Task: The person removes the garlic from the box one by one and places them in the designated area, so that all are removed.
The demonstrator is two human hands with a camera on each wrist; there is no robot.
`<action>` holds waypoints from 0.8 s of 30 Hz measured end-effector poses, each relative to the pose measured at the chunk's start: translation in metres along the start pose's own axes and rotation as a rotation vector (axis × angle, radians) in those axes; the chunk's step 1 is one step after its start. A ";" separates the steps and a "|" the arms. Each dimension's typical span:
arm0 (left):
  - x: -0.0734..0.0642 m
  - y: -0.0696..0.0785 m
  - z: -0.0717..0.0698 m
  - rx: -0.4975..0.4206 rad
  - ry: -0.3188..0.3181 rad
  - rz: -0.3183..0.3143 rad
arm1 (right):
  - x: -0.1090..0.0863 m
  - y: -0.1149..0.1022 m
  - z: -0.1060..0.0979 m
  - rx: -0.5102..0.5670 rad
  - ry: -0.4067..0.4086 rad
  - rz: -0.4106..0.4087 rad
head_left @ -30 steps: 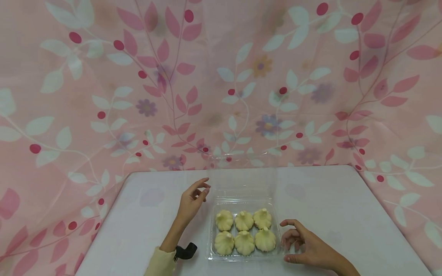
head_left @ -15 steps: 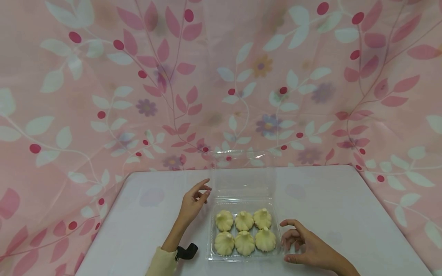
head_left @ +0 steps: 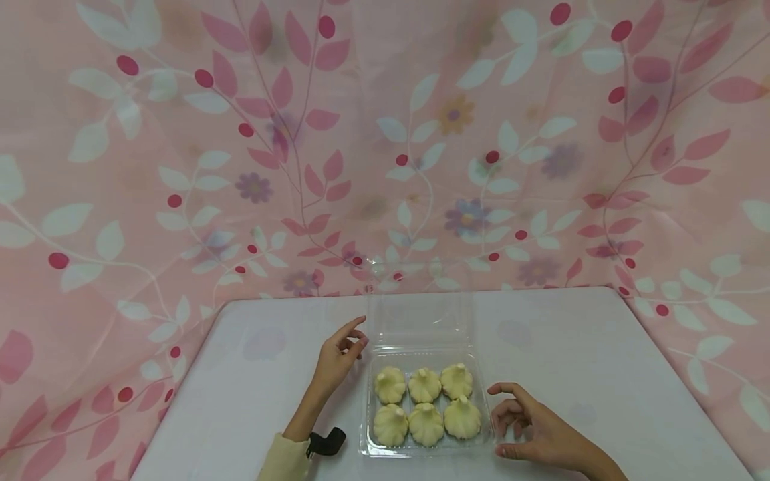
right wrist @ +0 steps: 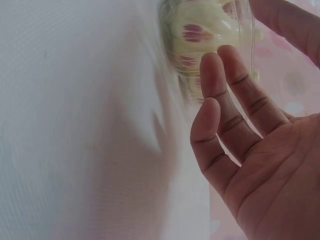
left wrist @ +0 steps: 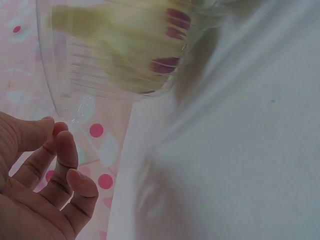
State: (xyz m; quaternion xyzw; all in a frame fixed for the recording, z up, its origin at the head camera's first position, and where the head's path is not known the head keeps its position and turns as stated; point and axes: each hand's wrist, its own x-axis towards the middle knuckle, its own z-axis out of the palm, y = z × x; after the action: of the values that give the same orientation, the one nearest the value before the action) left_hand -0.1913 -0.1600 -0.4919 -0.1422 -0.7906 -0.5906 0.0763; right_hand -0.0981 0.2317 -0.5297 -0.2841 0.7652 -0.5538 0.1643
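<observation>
From the head view I see a clear plastic clamshell box (head_left: 424,407) sitting on the white table (head_left: 601,374), its lid (head_left: 419,314) standing open and upright at the far edge. Six pale yellow dumplings (head_left: 426,403) fill the tray in two rows of three.

My left hand (head_left: 337,355) is raised just off the near-left corner of the lid; its fingers (head_left: 355,337) are loosely spread and lightly bent, holding nothing. I cannot tell whether the fingertips actually touch the lid edge. In the left wrist view the same hand (left wrist: 35,185) shows relaxed, half-bent fingers (left wrist: 67,152) just short of the transparent plastic (left wrist: 80,107), with a small gap visible there.

My right hand (head_left: 535,431) rests on the table just beside the right wall of the tray, thumb low on the cloth and fingers (head_left: 508,401) arched toward the box, gripping nothing. In the right wrist view, the right-hand fingers (right wrist: 235,95) are straight and relaxed, with the clear wall and the yellow dumplings (right wrist: 200,30) just beyond the tips; that view is blurred, so contact is not certain.

A dark strap (head_left: 325,441) lies at the left wrist above a cream sleeve (head_left: 283,461). Behind the table hangs a pink leaf-patterned cloth (head_left: 180,167).
</observation>
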 end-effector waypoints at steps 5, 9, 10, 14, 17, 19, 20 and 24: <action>-0.001 -0.001 0.000 -0.005 -0.004 -0.019 | 0.000 0.001 -0.001 0.008 -0.007 -0.002; -0.001 -0.002 0.000 0.000 -0.010 -0.039 | 0.000 0.000 -0.001 0.010 -0.010 0.005; -0.002 -0.004 0.000 0.001 -0.012 -0.044 | 0.000 0.000 -0.001 0.011 -0.011 0.006; -0.001 -0.017 0.002 -0.004 -0.011 -0.056 | 0.000 0.000 -0.002 0.011 -0.013 -0.002; -0.001 -0.034 0.004 0.001 0.000 -0.048 | -0.001 0.001 -0.002 0.008 -0.011 -0.006; 0.000 -0.044 0.006 0.016 0.004 -0.043 | -0.002 0.001 -0.002 0.007 -0.010 -0.005; 0.000 -0.046 0.006 0.020 0.005 -0.041 | -0.002 0.001 -0.002 0.008 -0.009 -0.001; -0.001 -0.049 0.006 0.050 -0.002 -0.051 | -0.002 0.001 -0.003 0.006 -0.008 0.001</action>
State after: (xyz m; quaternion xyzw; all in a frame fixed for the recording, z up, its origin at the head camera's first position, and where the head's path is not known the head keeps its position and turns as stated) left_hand -0.2057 -0.1675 -0.5388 -0.1205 -0.8087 -0.5722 0.0640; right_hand -0.0986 0.2348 -0.5301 -0.2853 0.7630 -0.5549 0.1688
